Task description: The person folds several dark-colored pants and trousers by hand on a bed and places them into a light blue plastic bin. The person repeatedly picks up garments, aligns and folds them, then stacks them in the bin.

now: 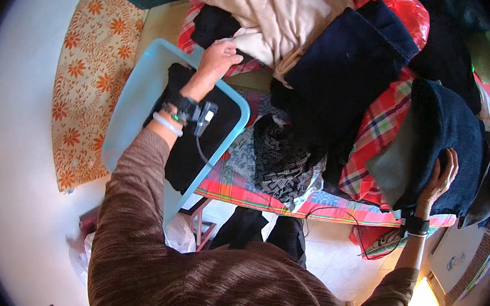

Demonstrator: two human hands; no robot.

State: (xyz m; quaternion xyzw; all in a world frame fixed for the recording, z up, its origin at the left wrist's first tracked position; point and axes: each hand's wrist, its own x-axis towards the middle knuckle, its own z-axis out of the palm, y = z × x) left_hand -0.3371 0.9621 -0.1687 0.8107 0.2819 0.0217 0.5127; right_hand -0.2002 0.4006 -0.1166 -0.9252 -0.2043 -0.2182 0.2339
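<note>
My left hand [219, 60] reaches over the far rim of a light blue plastic bin [237, 108]. Its curled fingers are at the edge of a beige garment [280, 19]; whether they pinch the cloth I cannot tell. Inside the bin lies black cloth [191, 156], partly hidden by my left forearm. On the right, my right hand [441, 178] rests on a dark navy folded garment [464, 130], thumb apart from the fingers. A grey cloth surface [389, 167] shows along that garment's left side. Between my hands lies another dark navy garment [346, 61].
A black-and-white patterned cloth [281, 165] lies near the front edge of the plaid-covered bed [341, 213]. Red plaid fabric [374, 139] and a shiny red plastic bag [401, 2] are among the clothes. A thin cable [357, 228] hangs below the edge. Orange-flowered fabric [89, 71] borders the wall.
</note>
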